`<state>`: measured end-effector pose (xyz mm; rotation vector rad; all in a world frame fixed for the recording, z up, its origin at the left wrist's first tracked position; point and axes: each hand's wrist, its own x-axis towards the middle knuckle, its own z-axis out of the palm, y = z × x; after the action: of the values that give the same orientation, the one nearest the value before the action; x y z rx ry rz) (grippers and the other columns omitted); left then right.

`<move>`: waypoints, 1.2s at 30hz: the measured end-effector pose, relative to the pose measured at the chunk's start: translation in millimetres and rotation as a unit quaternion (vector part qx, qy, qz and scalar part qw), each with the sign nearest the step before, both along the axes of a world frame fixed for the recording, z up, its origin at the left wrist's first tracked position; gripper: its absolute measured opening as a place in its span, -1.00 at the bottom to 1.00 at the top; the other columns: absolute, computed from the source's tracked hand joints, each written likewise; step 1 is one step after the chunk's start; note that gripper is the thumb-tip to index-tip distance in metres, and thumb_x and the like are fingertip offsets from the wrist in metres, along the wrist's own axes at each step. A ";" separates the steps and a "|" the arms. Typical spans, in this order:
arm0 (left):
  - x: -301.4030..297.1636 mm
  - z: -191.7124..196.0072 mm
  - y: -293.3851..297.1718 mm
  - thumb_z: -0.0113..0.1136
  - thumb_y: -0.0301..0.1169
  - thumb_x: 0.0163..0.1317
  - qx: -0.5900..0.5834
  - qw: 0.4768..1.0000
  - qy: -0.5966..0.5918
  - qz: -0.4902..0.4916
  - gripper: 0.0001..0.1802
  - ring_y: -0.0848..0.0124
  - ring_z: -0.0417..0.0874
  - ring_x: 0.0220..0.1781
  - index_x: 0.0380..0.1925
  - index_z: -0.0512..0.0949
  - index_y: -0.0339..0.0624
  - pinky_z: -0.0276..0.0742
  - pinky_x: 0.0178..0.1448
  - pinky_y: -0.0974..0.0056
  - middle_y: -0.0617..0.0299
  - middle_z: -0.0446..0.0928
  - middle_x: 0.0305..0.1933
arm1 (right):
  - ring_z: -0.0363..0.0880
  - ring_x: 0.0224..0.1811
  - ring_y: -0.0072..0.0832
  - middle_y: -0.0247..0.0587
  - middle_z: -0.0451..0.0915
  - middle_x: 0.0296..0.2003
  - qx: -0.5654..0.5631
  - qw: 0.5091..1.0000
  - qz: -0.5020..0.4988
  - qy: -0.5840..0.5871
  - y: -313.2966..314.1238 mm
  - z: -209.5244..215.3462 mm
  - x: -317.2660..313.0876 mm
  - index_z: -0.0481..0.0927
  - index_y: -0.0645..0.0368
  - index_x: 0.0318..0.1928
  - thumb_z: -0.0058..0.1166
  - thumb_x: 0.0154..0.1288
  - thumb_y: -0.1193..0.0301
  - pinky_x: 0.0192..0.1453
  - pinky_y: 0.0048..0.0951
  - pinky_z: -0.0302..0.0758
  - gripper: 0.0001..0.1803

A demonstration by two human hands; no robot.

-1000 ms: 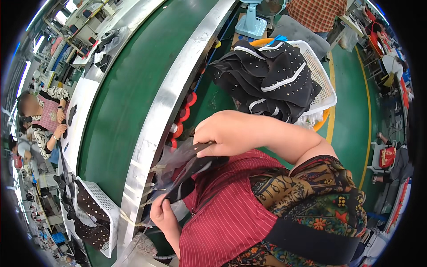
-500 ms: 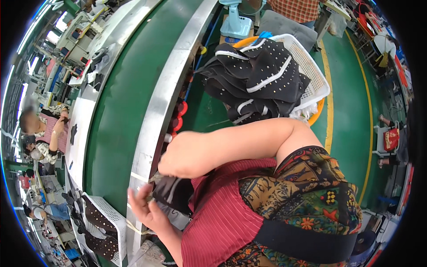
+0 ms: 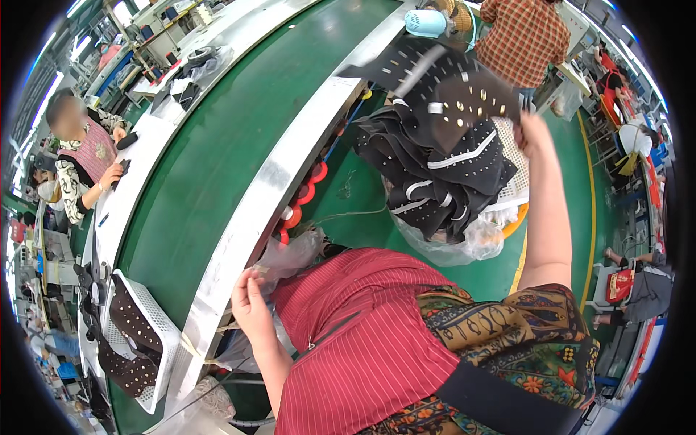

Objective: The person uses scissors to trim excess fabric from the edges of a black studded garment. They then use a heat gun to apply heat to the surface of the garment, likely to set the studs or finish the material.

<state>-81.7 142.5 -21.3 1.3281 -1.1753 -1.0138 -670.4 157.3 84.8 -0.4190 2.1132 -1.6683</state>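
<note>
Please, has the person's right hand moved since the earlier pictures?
Yes. The right hand has moved rightward and forward, away from the conveyor's metal edge, and now holds dotted dark fabric.

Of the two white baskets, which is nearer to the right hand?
The right basket, near the right hand, under the bigger fabric heap; the other basket is at lower left.

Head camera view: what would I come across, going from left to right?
White perforated plastic basket, the person's bare left hand, round red discs, dark fabric piece with shiny dots, the person's bare right hand gripping that piece, red bag-like item.
</note>
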 end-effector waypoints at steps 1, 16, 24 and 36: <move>-0.2 -9.1 -0.4 -0.01 -0.46 0.38 0.015 1.000 -0.007 -0.026 -0.76 0.50 0.55 -0.15 -0.03 0.50 -0.30 0.47 0.02 0.38 0.19 0.57 -0.14 | 0.26 -0.81 -0.59 -0.36 0.42 -0.70 0.084 0.996 -0.004 0.030 22.6 -44.0 -28.3 0.48 0.14 -0.45 0.06 0.27 0.30 -0.78 -0.49 0.11 -0.79; 1.8 -51.6 16.5 0.12 -0.41 0.24 0.023 0.972 -0.220 -0.085 -0.81 0.24 0.65 -0.12 -0.20 0.61 -0.21 0.53 0.01 0.24 0.08 0.64 -0.20 | 0.55 -0.07 0.07 0.23 0.58 -0.19 0.304 0.834 0.105 0.447 16.5 -63.1 -6.2 0.56 0.29 -0.02 0.04 0.12 0.42 0.03 -0.10 0.45 -0.61; 5.5 -37.1 27.4 0.06 -0.34 0.25 0.005 0.947 -0.304 -0.107 -0.78 0.10 0.61 -0.06 -0.18 0.60 -0.14 0.52 0.03 0.11 0.07 0.61 -0.12 | 0.56 -0.55 -0.45 -0.19 0.60 -0.61 0.320 0.715 0.482 0.393 -23.6 -59.5 43.8 0.66 0.26 -0.50 0.15 -0.02 0.45 -0.42 -0.34 0.47 -0.88; 49.3 -53.2 94.9 0.07 -0.31 0.24 0.054 0.949 -0.307 -0.048 -0.75 0.08 0.60 -0.07 -0.14 0.58 -0.13 0.52 0.00 0.10 0.06 0.60 -0.12 | 0.55 -0.28 0.01 0.07 0.57 -0.43 0.297 0.630 0.449 0.559 -45.0 -4.8 149.0 0.59 0.30 -0.39 0.13 0.03 0.38 -0.17 -0.14 0.48 -0.79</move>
<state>-32.4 237.4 -74.5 1.7597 -1.6754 -0.7537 -521.4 112.3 80.0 -2.2007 2.1855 0.0773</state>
